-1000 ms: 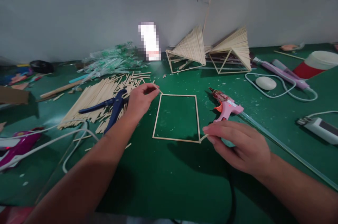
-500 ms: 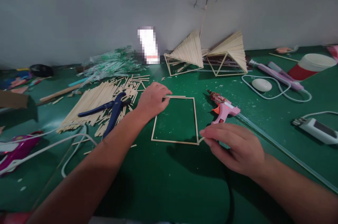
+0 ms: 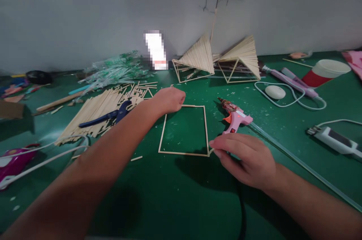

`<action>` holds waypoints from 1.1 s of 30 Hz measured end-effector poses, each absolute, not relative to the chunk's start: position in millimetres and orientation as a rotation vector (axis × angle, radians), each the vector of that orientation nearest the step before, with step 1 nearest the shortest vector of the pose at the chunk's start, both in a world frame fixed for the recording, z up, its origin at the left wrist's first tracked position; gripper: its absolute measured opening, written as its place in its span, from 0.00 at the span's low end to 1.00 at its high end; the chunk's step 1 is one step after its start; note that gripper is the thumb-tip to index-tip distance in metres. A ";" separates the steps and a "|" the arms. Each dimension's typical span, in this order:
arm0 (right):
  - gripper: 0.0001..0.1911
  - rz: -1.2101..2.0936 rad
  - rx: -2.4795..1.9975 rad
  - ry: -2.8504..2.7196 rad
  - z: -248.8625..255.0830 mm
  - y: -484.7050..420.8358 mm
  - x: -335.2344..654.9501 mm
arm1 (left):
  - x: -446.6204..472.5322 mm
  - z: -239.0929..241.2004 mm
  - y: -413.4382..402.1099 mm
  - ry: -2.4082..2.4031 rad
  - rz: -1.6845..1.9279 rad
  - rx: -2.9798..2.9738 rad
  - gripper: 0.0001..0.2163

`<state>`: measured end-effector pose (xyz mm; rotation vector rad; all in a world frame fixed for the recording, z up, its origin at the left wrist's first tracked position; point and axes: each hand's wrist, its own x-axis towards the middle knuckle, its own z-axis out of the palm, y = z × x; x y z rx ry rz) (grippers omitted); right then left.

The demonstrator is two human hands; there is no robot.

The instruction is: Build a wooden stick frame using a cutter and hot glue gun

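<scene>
A square frame of thin wooden sticks (image 3: 206, 130) lies on the green table. My left hand (image 3: 171, 99) is closed over its far left corner, fingers curled under and hidden, so whatever they hold does not show. At the near right corner, my right hand (image 3: 246, 159) pinches a short wooden stick (image 3: 211, 152) between thumb and fingers; the stick's tip meets that corner. Just beyond the right hand lies a pink glue gun (image 3: 236, 118) with a clear glue stick (image 3: 278, 145) out of its back. Blue-handled cutters (image 3: 97, 120) rest on a stick pile, partly behind my left forearm.
Loose wooden sticks (image 3: 87, 113) spread at left. Two stick-built twisted models (image 3: 198, 57) stand against the wall beside a bright blurred screen (image 3: 156, 49). Clear plastic wrappers (image 3: 113, 67), a paper cup (image 3: 325, 71), a white plug (image 3: 336, 140) and a magenta tool (image 3: 17, 162) lie around.
My left hand has turned and curled its fingers in at the frame's far left corner. My right hand keeps its pinch at the near corner. The whole view has shifted slightly.
</scene>
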<state>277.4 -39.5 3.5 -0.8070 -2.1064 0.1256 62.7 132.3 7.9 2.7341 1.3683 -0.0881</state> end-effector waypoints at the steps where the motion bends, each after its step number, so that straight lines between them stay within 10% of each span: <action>1: 0.12 0.127 -0.803 -2.107 3.7 -39.4 277.4 | 61.5 7.6 131.5 1.358 -0.065 2.733 0.09; 15: 0.12 0.149 -0.811 -2.102 1.5 -40.4 278.6 | 11.0 -13.2 95.8 1.611 1.018 2.091 0.07; 33: 0.13 0.148 -0.834 -2.128 -1.3 -39.8 279.4 | 12.4 -31.1 96.3 1.625 1.147 1.970 0.04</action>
